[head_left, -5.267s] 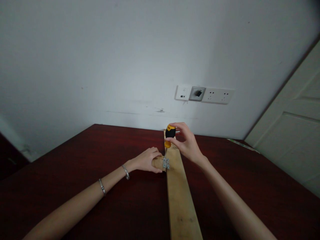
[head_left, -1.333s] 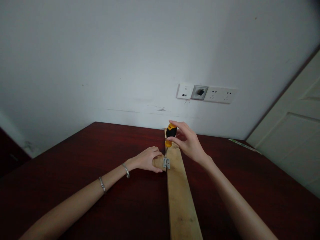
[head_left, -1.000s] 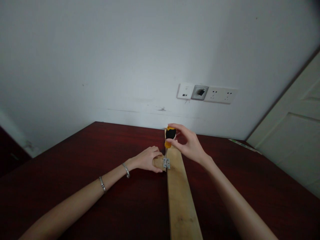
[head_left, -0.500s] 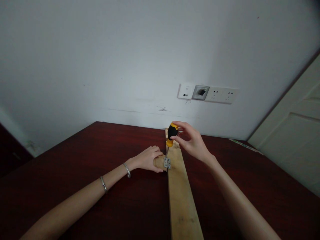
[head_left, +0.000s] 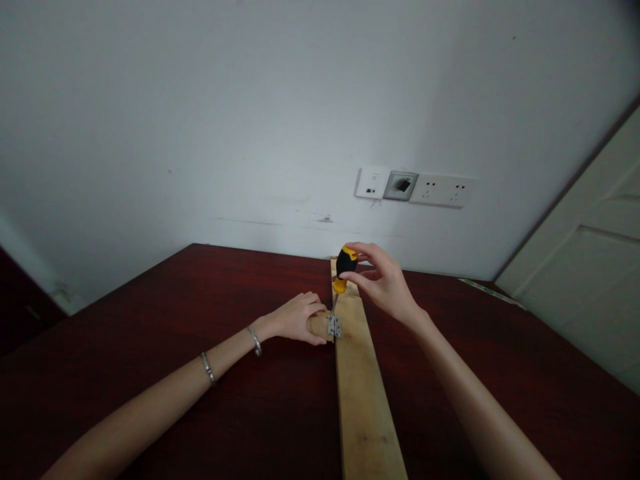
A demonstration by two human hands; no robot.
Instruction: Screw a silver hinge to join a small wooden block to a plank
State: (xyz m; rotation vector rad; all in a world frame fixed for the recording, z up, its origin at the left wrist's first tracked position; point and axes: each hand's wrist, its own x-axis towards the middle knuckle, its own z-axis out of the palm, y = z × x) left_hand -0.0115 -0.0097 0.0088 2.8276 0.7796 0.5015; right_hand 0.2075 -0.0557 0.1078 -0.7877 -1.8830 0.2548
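Note:
My left hand (head_left: 299, 319) is closed around a small wooden block (head_left: 319, 326), which lies against the left edge of a long wooden plank (head_left: 364, 380). A metal hinge (head_left: 335, 326) spans the seam between block and plank. In my right hand (head_left: 383, 279) is a screwdriver with a yellow and black handle (head_left: 346, 263), gripped between thumb and fingers. The screwdriver leans slightly, its shaft pointing down to the hinge's far end on the block side. Whether its tip sits in a screw is too small to tell.
The plank lies lengthwise on a dark red table (head_left: 240, 407), its far end near the white wall (head_left: 280, 133). Wall sockets (head_left: 443, 191) are set above the table's back edge. A pale panelled door (head_left: 590, 260) stands at the right.
The screwdriver handle has shifted and turned very slightly in my right hand. My left hand, the block and the plank stay in place.

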